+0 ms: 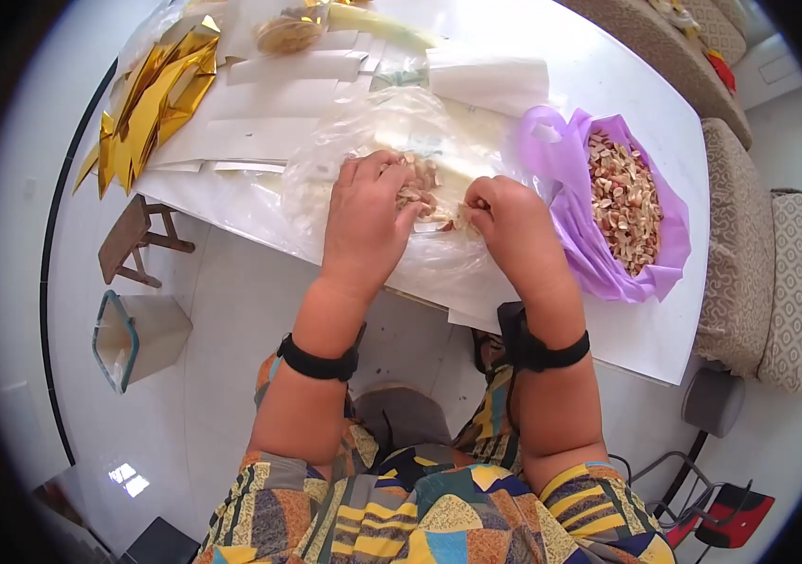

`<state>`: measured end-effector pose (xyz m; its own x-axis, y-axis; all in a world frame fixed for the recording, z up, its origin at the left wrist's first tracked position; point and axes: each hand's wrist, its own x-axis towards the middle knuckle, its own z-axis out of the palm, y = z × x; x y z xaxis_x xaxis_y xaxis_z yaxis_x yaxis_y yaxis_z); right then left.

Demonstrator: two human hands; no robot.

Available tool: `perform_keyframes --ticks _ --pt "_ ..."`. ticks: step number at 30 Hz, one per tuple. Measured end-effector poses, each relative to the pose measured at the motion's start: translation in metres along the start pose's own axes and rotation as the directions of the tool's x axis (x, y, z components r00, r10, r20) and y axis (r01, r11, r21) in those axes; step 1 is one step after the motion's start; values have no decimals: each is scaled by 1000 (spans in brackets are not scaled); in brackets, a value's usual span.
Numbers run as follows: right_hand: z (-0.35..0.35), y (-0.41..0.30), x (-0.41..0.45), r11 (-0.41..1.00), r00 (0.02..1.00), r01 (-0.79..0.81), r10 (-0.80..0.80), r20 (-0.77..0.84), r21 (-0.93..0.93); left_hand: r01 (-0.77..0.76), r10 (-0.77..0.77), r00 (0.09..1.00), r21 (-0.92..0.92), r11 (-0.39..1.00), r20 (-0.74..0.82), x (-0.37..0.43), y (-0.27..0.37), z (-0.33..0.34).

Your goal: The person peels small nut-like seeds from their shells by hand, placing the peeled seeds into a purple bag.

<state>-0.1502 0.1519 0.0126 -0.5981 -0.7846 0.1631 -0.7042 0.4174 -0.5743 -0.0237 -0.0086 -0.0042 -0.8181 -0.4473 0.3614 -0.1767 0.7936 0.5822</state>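
My left hand [367, 215] lies palm down on a crumpled clear plastic bag [316, 169], its thumb apart from the fingers. Under and beside its fingertips is a small heap of dried, pale and reddish-brown pieces [420, 187]. Thumb and fingers of my right hand [512, 215] are pinched at the heap's right side, around a few pale pieces [470, 217]; the palm hides part of the grip. To the right stands an open purple plastic bag [577, 225], filled with many similar loose pieces [623, 201].
The white table [640, 331] carries white paper sheets [267, 106], gold foil strips [154, 106], a round clear container [288, 32] and a white roll [489, 77]. A wooden stool [122, 243] and waste bin [154, 335] stand left; a patterned sofa [735, 247] is right.
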Motion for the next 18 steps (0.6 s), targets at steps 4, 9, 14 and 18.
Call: perform_keyframes --ticks 4,9,14,18 --pt "-1 1 4 1000 999 10 -10 -48 -8 -19 19 1000 12 1000 -5 0 -1 -3" --pt "-6 -8 9 991 982 11 14 -186 131 -21 22 1000 -33 999 14 2 0 -3" --pt "-8 -21 12 968 963 85 -19 -268 236 155 -159 987 -383 911 23 5 18 -4" --pt "-1 -37 17 938 931 238 -147 -333 252 378 -285 903 -910 173 321 3 17 2"
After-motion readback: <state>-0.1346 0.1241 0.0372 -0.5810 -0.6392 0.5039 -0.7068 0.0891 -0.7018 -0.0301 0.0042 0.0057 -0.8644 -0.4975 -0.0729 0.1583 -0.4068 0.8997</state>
